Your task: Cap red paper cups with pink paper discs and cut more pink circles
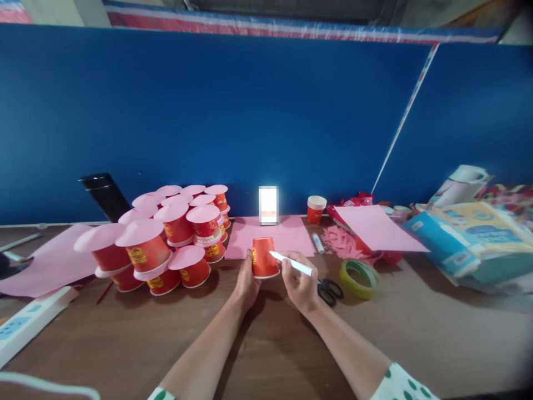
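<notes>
My left hand [246,280] is closed round a red paper cup [264,257] that stands upside down on the wooden table [266,344]. My right hand [302,283] pinches a white pen [291,263] whose tip points at the cup's side. Just behind the cup lies a pink paper sheet [270,236]. A heap of red cups with pink paper discs [166,239] on their upturned bases fills the table to the left.
Black scissors [328,290] and a green tape roll [358,278] lie right of my right hand. A glue stick [318,243], a lit phone [268,205], a stack of upright cups [316,209], more pink paper [377,228], boxes [470,239], a black flask [106,194] and a power strip [29,319] surround the area.
</notes>
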`<state>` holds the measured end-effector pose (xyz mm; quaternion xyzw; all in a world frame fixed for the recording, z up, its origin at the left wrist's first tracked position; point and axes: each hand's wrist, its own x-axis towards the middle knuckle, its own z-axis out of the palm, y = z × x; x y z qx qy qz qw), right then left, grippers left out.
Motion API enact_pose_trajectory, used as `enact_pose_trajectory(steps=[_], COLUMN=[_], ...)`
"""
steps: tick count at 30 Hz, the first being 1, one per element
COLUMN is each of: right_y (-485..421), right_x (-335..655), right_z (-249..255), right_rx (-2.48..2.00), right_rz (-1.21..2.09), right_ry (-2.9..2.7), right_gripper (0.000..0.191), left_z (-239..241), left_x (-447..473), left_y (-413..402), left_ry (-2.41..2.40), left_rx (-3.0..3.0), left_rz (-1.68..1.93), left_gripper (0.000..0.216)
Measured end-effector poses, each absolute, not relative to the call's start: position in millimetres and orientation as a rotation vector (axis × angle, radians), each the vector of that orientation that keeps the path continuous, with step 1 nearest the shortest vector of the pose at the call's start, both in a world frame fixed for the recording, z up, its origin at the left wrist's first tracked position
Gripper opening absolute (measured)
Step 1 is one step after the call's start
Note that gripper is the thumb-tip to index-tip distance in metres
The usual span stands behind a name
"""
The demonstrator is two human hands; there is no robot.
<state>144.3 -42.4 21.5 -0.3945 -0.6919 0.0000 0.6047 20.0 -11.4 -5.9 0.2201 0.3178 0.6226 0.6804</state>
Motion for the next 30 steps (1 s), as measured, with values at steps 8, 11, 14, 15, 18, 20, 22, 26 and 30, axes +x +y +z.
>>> enact_pose_trajectory(steps=[8,11,14,15,18,20,22,26,30], right_y=[-41.4,-40.9,-40.5,-40.3,-39.8,-39.3,-38.8,-38.8,-40.4], right_x=[144.6,144.7,145.1,145.4,146.2,146.7,147.1,147.3,145.9], right_z=[20.2,20.1,19.8,19.6,18.8,18.1,17.5,17.1,19.1], right_rx=[-0.925,-0.917,-0.926,-0.933,-0.952,-0.96,-0.96,-0.952,-0.932], right_rz=[-0.009,-0.026,-0.034,-0.033,-0.015,-0.005,-0.003,0.011,0.012], right_ry=[-1.611,-1.616,-1.616,-1.617,-1.615,-1.61,-1.609,-1.608,-1.615], right_gripper=[0.013,0.013,0.013,0.013,0.013,0.012,0.012,0.012,0.012], left_z=[-10.3,-10.8,-10.5,-10.3,-9.9,-10.0,-10.0,-8.3,-6.0], left_x=[20.3,20.2,19.9,19.8,19.5,19.4,19.5,19.8,20.0], left_y=[-9.4,-9.1,-8.9,-8.9,-8.8,-8.5,-8.2,-8.6,-10.2], left_ry=[0.703,0.698,0.697,0.695,0.68,0.689,0.697,0.701,0.712], left_rx=[0.508,0.511,0.504,0.501,0.49,0.477,0.464,0.446,0.471], left_rz=[1.397,1.395,1.401,1.4,1.403,1.419,1.438,1.446,1.402], left_gripper=[0.037,0.036,0.036,0.036,0.037,0.036,0.034,0.032,0.036])
